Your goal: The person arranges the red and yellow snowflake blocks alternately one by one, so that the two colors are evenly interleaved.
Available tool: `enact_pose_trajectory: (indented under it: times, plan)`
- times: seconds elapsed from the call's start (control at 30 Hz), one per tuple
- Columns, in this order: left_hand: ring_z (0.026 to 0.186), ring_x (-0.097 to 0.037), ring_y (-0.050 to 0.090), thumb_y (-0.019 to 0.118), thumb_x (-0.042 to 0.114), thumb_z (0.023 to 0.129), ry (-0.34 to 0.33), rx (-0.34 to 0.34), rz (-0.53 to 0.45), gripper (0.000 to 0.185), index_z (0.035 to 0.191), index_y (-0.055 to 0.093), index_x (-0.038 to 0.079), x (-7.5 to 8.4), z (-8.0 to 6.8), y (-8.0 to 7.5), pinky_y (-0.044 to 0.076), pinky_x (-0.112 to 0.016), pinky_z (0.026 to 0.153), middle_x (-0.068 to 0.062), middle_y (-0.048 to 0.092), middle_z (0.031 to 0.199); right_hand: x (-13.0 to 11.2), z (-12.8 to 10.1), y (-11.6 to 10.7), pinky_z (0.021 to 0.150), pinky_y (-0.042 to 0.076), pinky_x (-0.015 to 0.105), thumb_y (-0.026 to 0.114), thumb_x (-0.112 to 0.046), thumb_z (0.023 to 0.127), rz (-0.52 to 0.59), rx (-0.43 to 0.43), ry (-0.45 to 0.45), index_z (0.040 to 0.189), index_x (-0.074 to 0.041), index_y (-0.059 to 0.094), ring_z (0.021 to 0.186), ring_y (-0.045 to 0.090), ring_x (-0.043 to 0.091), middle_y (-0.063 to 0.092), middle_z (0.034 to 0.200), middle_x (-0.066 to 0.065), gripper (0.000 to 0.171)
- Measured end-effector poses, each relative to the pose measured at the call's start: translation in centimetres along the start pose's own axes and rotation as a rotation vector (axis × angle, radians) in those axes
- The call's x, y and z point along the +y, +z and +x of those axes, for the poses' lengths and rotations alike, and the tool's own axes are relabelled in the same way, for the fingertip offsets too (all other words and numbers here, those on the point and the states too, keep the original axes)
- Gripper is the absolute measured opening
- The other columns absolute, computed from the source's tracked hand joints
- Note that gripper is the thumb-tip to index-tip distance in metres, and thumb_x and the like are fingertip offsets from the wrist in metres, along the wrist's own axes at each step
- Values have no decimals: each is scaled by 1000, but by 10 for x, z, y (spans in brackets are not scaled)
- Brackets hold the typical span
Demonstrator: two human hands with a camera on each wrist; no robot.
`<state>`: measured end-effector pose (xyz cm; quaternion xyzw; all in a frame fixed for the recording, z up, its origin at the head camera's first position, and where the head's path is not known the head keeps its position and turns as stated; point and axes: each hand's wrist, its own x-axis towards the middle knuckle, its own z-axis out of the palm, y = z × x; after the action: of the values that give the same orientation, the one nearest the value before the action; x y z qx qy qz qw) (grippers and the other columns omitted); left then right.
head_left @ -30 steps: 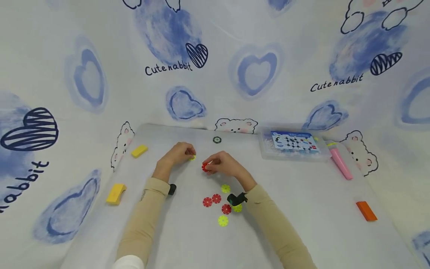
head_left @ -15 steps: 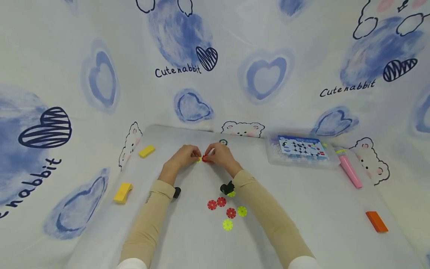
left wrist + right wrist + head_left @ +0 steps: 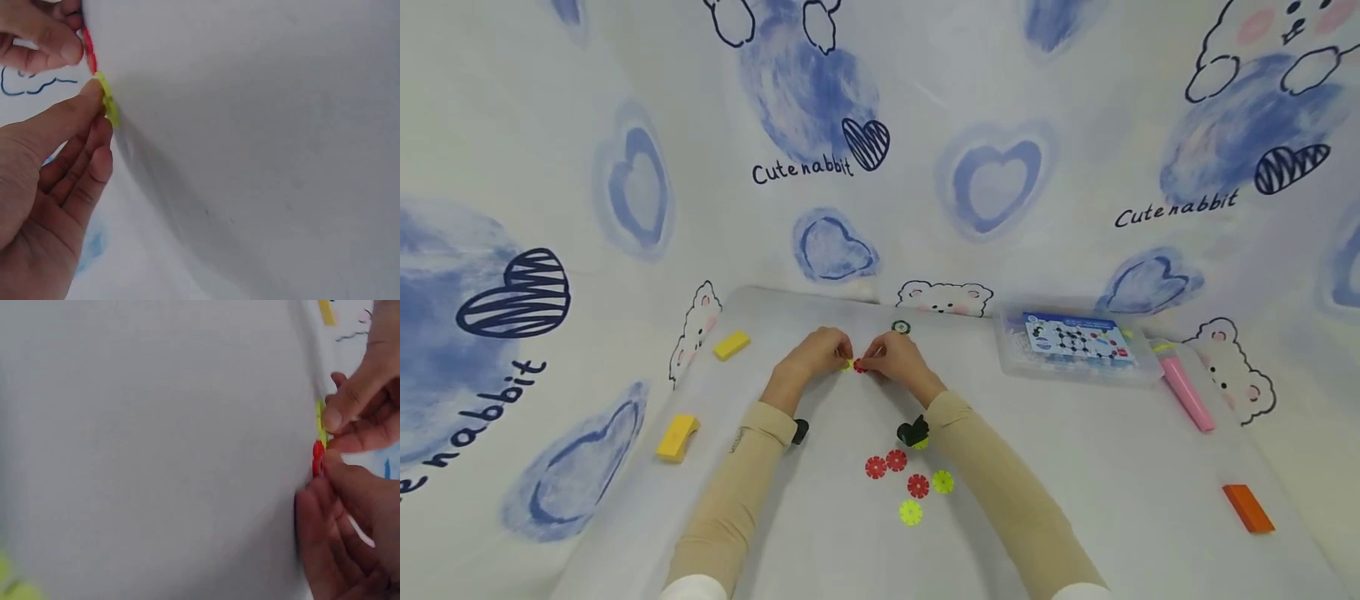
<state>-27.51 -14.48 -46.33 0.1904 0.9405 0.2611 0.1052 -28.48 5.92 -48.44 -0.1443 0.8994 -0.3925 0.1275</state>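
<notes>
Your left hand (image 3: 816,353) pinches yellow disc (image 3: 109,103) | your right hand (image 3: 898,360) pinches red disc (image 3: 317,456) | they seem to touch; best align notch to notch, push gently.

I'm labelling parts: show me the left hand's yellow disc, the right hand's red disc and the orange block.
Yellow disc (image 3: 109,101), left wrist view: exposed edge.
Red disc (image 3: 317,456), right wrist view: exposed edge.
Orange block (image 3: 1248,508), head view: middle of top.

At the left side of the view, the left hand (image 3: 47,187) pinches a thin yellow piece (image 3: 108,97), its upper end meeting a red piece (image 3: 90,50) the right hand (image 3: 40,34) holds, while a grey shadow (image 3: 181,215) slants across the pale surface (image 3: 281,125).
</notes>
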Motion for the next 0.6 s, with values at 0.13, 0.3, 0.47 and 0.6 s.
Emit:
enact_pose_trajectory:
  times: [0.13,0.3,0.47,0.6]
  plan:
    - [94,-24,72,80,2,97,2,15,-67,7,104,81,2,0,4,0,60,-39,89,-11,80,103,11,-7,-9,62,60,26,83,-17,99,91,10,-3,99,-7,80,62,71,13,75,79,5,10]
    - [85,-16,72,82,6,97,83,5,-157,7,102,80,2,1,12,11,59,-32,80,-8,80,96,18,-33,-26,63,61,28,84,-18,98,72,15,-17,100,-8,80,66,69,14,73,83,5,11]
    - [84,-13,70,84,5,95,117,-30,-130,6,98,80,4,11,20,15,58,-30,81,-5,79,93,20,-65,-42,61,61,30,86,-20,96,21,-58,-28,103,-12,79,65,69,17,74,87,4,12]
    - [85,-14,69,84,1,93,118,-65,-77,5,97,80,3,15,23,15,58,-31,84,-5,78,95,28,-95,-44,69,56,26,90,-26,93,-98,-98,-81,109,-17,82,75,66,14,76,100,-1,21]
